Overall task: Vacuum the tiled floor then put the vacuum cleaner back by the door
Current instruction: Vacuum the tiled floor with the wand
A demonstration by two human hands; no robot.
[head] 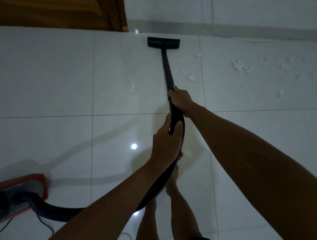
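A black vacuum wand point(166, 65) runs away from me to its flat black floor head point(163, 41), which lies on the white tiled floor point(45, 79) close to the far wall. My right hand point(182, 99) grips the wand higher up. My left hand point(165, 139) grips the handle end where the ribbed black hose point(161, 184) begins. The hose curves down and left to the red and grey vacuum body point(21, 191) at the lower left.
Scraps of white paper litter point(242, 67) lie scattered on the tiles to the right of the wand. A wooden door point(57, 12) stands at the top left. A thin cable point(250, 41) runs along the skirting. My bare legs point(175, 209) are below the hose.
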